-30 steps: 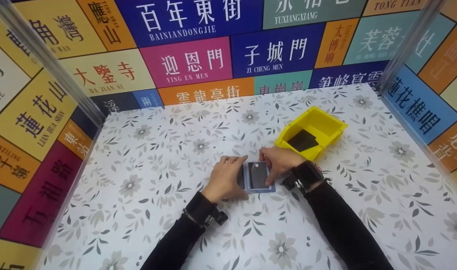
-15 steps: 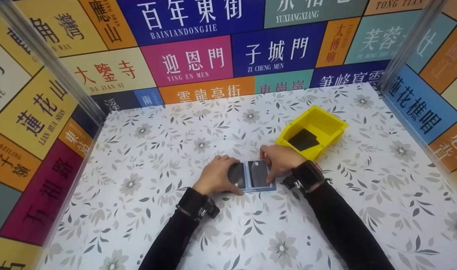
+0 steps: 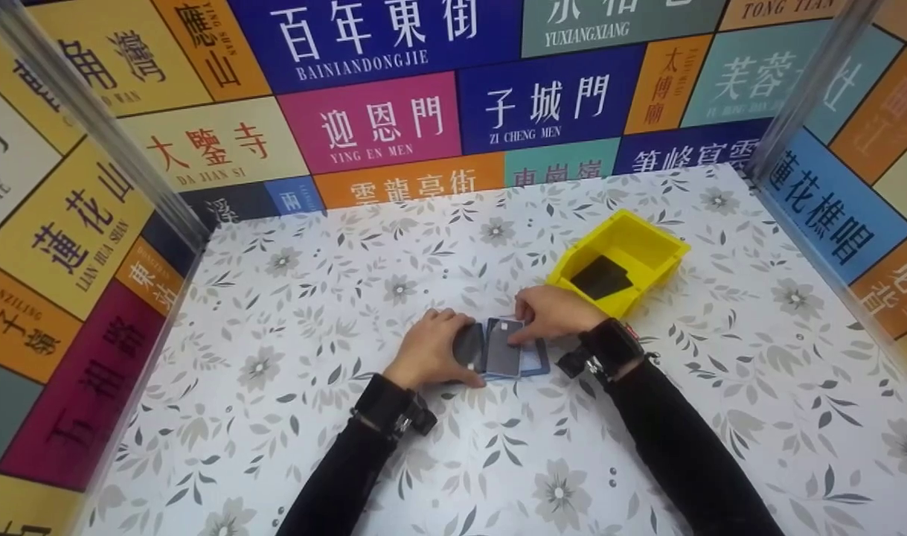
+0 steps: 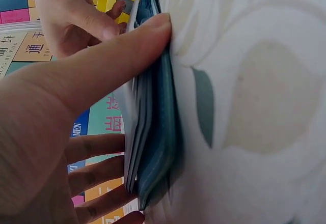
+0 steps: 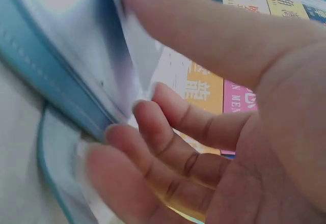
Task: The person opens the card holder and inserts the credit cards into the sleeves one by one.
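Note:
A blue card holder point(image 3: 539, 362) lies spread like a booklet on the table, mid-view in the head view. My left hand point(image 3: 427, 348) grips its left half, thumb along the near edge and fingers at the far side. Several thin leaves are stacked inside the blue cover point(image 4: 165, 127) in the left wrist view. On the right half, my right hand point(image 3: 561, 313) pinches a clear sleeve point(image 5: 145, 48) with a dark card point(image 3: 502, 357) in it. That leaf stands tilted leftward, lifted off the back cover. The thumb lies on its face, and the other fingers curl by its edge.
A yellow bin point(image 3: 661, 257) stands just beyond my right hand, with flat black pieces point(image 3: 602, 278) inside. White floral cloth point(image 3: 334, 432) covers the table. Sign-printed panels point(image 3: 382, 123) rise at the back and both sides.
My left hand has moved left, laying the left leaves over and uncovering a dark card there. My right hand has raised the right-hand sleeve and swung it leftward, baring the cover beneath.

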Demonstrator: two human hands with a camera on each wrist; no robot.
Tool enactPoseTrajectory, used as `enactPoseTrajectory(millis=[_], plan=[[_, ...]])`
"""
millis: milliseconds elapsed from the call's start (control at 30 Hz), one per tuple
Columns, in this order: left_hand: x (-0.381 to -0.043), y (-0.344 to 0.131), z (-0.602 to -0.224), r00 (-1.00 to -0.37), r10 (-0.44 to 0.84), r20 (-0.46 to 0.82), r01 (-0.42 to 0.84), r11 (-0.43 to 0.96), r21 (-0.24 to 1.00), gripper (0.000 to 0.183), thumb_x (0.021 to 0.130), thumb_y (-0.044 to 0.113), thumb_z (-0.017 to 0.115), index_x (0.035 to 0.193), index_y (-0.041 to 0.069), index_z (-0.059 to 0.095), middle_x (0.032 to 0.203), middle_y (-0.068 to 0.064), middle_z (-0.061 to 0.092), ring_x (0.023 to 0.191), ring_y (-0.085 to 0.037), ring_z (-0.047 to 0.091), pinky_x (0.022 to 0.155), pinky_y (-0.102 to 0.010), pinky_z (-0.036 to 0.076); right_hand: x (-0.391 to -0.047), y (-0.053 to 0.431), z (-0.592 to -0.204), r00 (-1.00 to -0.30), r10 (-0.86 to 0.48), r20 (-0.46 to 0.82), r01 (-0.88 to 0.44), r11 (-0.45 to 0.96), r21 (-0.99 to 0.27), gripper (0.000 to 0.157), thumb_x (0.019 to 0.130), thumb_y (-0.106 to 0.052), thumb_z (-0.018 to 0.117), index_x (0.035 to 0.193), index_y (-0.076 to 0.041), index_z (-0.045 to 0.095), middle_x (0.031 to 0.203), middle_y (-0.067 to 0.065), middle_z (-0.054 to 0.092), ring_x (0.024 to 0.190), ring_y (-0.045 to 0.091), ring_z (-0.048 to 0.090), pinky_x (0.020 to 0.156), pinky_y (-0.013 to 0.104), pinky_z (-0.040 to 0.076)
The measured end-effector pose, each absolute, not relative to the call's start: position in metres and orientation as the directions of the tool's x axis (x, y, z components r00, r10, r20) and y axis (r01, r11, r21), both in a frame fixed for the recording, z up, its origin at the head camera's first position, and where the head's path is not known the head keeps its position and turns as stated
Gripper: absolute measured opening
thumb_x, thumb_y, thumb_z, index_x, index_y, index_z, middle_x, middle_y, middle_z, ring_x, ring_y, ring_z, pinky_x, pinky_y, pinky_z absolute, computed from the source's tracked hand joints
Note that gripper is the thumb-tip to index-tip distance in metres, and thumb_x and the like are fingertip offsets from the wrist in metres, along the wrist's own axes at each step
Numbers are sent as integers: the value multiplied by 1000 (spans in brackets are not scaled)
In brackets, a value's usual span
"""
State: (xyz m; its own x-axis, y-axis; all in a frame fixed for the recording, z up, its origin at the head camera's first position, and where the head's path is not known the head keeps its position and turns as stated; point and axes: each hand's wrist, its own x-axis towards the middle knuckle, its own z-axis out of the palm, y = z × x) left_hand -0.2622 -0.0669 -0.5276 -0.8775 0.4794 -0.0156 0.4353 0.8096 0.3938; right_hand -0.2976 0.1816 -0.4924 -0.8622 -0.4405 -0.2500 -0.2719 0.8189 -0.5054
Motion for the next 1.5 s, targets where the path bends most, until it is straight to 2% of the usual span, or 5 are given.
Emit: enactPoseTrajectory(millis=[300,700,1167,1367,1500], plan=[[-262,-68,-529,-873,487,11,451,800,396,99,56,57,97,139,14,62,123,-5,65,111,-26,55,94,-42,52,-304,180,-500,-848,-452,-276,-97,645,-758,35,93,-20,77,118,-5,57,82,10,69,61,21,69,59,33,59],[-262,-67,-528,-879,476,-15,431,809,399,102,57,56,97,142,12,59,127,-6,64,113,-27,56,97,-43,52,-307,185,-504,-874,-416,-252,-53,595,-802,31,95,-15,75,121,-6,60,84,9,66,58,18,66,59,33,60],[-263,-77,-515,-846,512,-145,369,761,534,148,57,53,99,167,8,10,164,-12,41,148,-37,40,121,-48,37,-301,165,-501,-768,-587,-256,-18,419,-908,49,99,-23,70,142,-4,55,111,16,78,83,29,78,77,39,65],[-265,-82,-513,-818,569,-85,444,719,535,127,63,51,97,163,10,29,157,-14,48,141,-34,48,117,-48,42,-297,162,-501,-665,-704,-251,-139,446,-884,49,100,-20,69,145,-5,56,121,14,75,95,29,77,85,39,63],[-266,-81,-514,-817,573,-60,478,732,485,108,64,46,97,155,12,48,143,-10,58,129,-31,55,109,-47,48,-299,172,-488,-775,-615,-146,-235,495,-837,39,99,-20,71,135,-9,65,114,11,75,91,29,74,80,40,63]])
